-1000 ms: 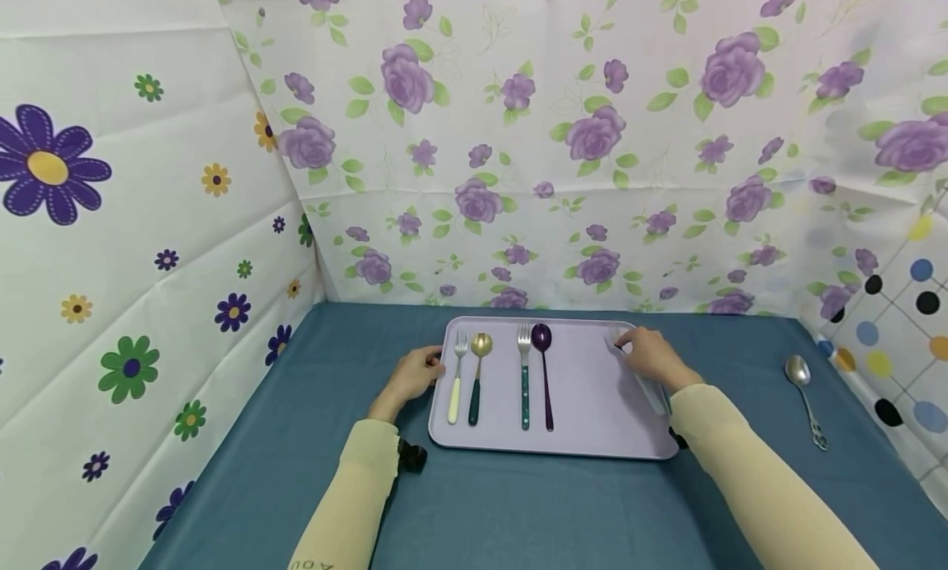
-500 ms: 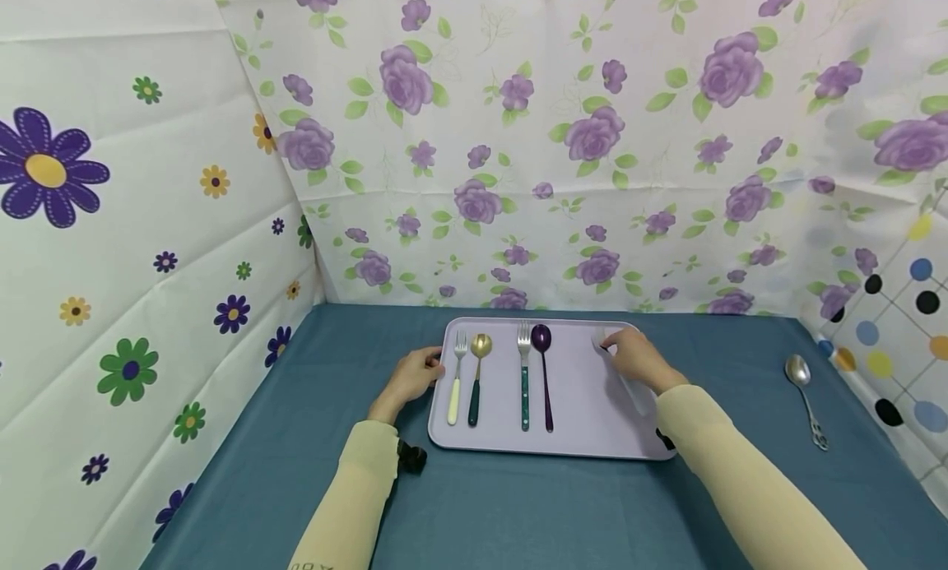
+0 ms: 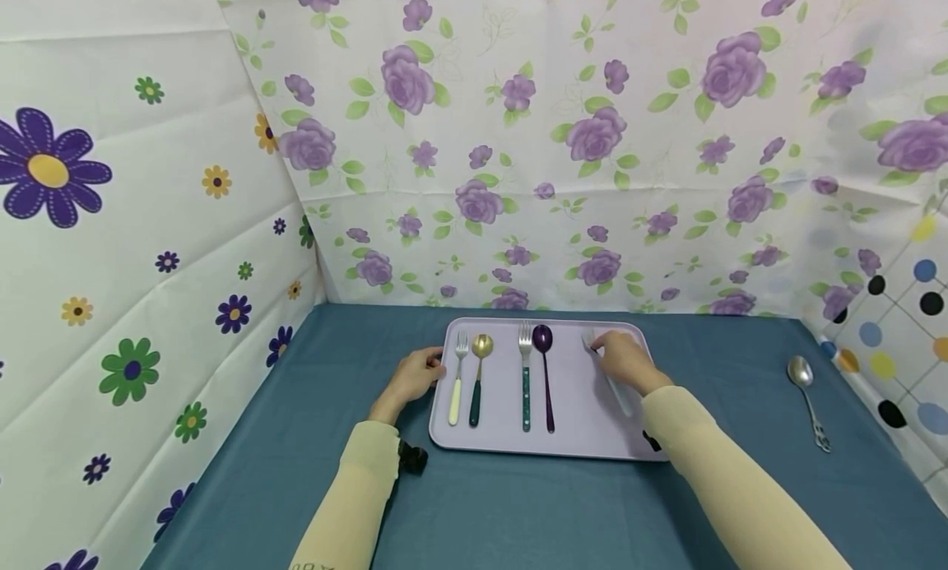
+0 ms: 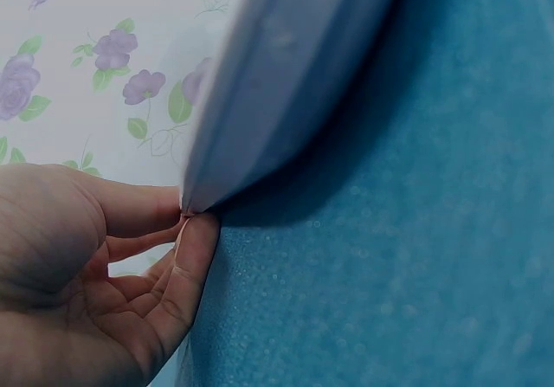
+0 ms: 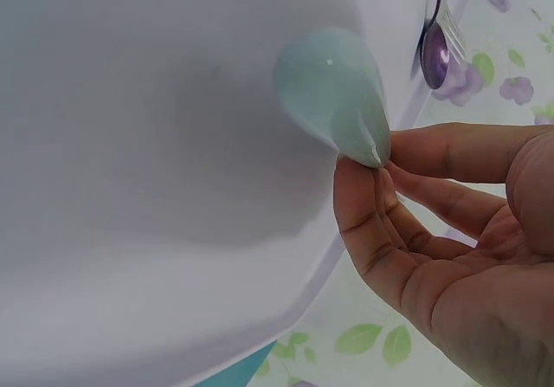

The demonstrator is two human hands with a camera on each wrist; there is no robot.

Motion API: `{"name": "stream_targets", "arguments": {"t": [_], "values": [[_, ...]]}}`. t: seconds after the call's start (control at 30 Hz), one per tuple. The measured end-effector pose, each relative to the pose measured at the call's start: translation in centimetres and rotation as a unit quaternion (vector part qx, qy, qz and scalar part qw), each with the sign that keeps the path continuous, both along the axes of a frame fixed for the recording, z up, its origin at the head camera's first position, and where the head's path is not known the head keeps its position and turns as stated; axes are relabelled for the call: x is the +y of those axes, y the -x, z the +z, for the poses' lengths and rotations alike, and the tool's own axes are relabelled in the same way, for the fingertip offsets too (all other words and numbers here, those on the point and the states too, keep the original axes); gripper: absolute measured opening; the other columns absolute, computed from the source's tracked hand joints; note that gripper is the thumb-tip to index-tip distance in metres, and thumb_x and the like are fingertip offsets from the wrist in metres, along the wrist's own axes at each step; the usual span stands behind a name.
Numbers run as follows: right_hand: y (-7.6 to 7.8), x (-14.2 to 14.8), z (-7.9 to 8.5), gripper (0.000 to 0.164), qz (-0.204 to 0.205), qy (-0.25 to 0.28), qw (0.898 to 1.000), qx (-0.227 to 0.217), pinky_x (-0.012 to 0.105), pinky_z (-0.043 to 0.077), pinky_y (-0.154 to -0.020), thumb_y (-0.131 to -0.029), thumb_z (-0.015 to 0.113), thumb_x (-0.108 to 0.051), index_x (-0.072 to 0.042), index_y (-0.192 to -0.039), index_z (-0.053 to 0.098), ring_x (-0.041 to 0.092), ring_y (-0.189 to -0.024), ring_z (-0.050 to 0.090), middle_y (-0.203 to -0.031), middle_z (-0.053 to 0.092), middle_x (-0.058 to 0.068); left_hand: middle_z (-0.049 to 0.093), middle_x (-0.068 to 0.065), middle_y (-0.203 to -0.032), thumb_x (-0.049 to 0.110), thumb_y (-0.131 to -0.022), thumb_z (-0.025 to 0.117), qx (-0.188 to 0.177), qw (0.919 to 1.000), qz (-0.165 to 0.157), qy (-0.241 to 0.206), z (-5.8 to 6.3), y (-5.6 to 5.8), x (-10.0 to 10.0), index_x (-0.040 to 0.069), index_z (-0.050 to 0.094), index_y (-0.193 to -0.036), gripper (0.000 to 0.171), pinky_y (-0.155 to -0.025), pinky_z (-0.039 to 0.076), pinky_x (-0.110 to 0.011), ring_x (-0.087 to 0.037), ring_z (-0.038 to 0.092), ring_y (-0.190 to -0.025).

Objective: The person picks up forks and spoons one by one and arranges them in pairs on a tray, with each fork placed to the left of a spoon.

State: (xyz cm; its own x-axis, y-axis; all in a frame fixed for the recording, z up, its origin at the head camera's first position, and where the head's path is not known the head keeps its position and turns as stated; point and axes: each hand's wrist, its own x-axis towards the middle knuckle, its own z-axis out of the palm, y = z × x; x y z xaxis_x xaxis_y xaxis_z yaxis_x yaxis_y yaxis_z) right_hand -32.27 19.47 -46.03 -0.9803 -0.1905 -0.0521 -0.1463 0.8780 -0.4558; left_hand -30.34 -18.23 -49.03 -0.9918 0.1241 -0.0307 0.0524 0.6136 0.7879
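My left hand pinches the left rim of a pale lilac tray between thumb and fingers; the left wrist view shows that hand on the tray's edge. Over the tray's right part, my right hand pinches a fork with a pale green handle, its tines pointing to the back left. In the right wrist view the rounded handle of the fork comes toward the camera from the fingertips. On the tray lie a yellow-handled fork, a gold spoon, a green-handled fork and a purple spoon.
An ornate silver spoon lies on the blue-green tablecloth at the far right, off the tray. Flowered cloth walls stand behind the table and at the left; a dotted one is at the right.
My right hand has moved left over the tray with the pale-handled fork, toward the purple spoon. The left hand stays on the tray's rim.
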Motion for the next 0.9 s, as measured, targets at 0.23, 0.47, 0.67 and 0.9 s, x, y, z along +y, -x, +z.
{"name": "stream_targets", "arguments": {"t": [0.23, 0.47, 0.67, 0.9], "values": [[-0.1, -0.6, 0.2, 0.042, -0.002, 0.003, 1.000, -0.013, 0.057, 0.053, -0.098, -0.089, 0.048, 0.012, 0.012, -0.125, 0.069, 0.045, -0.118, 0.063, -0.131, 0.063, 0.033, 0.065, -0.011, -0.101, 0.005, -0.103, 0.061, -0.001, 1.0000, -0.001, -0.004, -0.1, 0.0, 0.0, -0.007, 0.053, -0.148, 0.047, -0.082, 0.061, -0.038, -0.021, 0.067, -0.090], [-0.2, -1.0, 0.2, 0.039, 0.000, -0.002, 1.000, -0.013, 0.056, 0.053, -0.098, -0.091, 0.049, 0.010, 0.012, -0.125, 0.069, 0.044, -0.116, 0.064, -0.130, 0.063, 0.033, 0.065, -0.011, -0.100, 0.004, -0.102, 0.061, 0.002, 1.0000, 0.002, -0.005, -0.1, 0.1, 0.0, -0.007, 0.054, -0.147, 0.047, -0.081, 0.061, -0.038, -0.020, 0.067, -0.088], [-0.6, -1.2, 0.6, 0.038, 0.000, -0.005, 1.000, -0.006, 0.052, 0.056, -0.091, -0.091, 0.048, 0.009, 0.012, -0.122, 0.070, 0.037, -0.104, 0.065, -0.126, 0.065, 0.033, 0.065, -0.011, -0.099, 0.004, -0.102, 0.061, 0.002, 1.0000, 0.000, -0.001, -0.1, 0.0, -0.1, -0.007, 0.054, -0.147, 0.047, -0.080, 0.061, -0.037, -0.019, 0.066, -0.087], [-0.5, -1.1, 0.6, 0.039, -0.002, -0.003, 1.000, -0.012, 0.055, 0.054, -0.096, -0.093, 0.048, 0.009, 0.012, -0.125, 0.069, 0.039, -0.110, 0.064, -0.129, 0.064, 0.033, 0.065, -0.010, -0.099, 0.005, -0.103, 0.061, 0.000, 1.0000, 0.000, 0.001, -0.1, 0.1, -0.1, -0.006, 0.053, -0.148, 0.047, -0.080, 0.061, -0.037, -0.020, 0.067, -0.087]]}}
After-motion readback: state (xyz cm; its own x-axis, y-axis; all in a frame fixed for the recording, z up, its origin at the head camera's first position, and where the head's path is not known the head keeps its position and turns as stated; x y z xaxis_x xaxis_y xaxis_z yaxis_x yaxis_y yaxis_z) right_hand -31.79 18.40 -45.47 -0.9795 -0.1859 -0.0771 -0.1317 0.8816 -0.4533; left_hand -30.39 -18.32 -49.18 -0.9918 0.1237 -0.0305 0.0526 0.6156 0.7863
